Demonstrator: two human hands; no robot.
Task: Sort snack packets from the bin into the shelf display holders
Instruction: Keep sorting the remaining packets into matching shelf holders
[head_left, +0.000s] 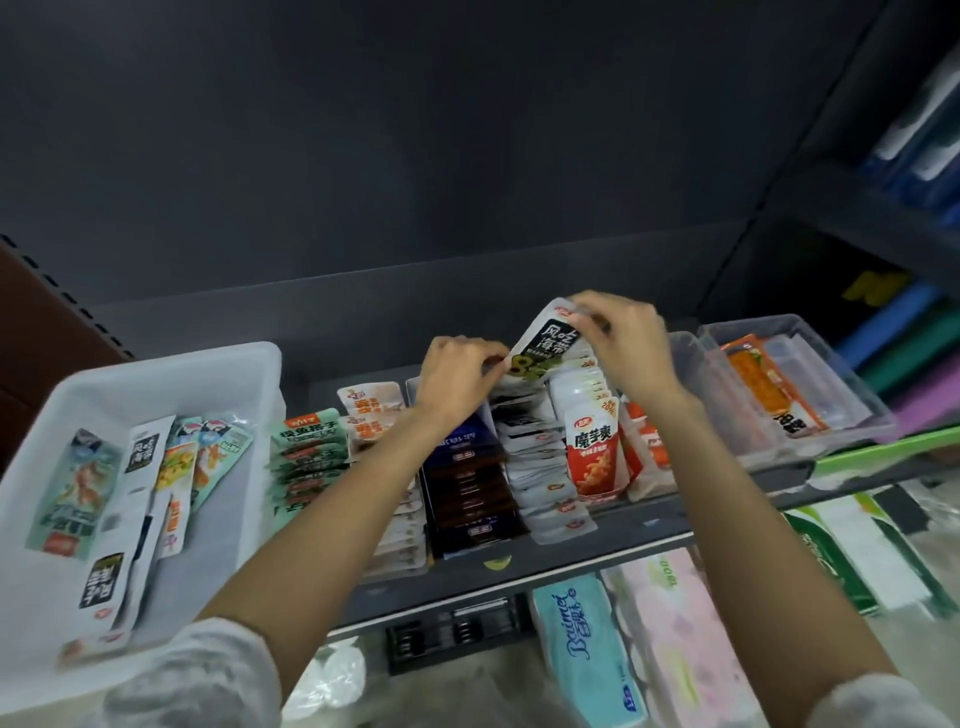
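Both hands pinch one packet (543, 340), left hand (457, 382) low, right hand (621, 340) on top; I'd slip it upright behind its row (540, 467), near the shelf's (649, 525) back edge.

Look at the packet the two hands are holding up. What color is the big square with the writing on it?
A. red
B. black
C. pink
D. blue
B. The packet pinched between the left hand and the right hand is white with a black panel carrying white characters; it is held over the row of similar white packets on the shelf.
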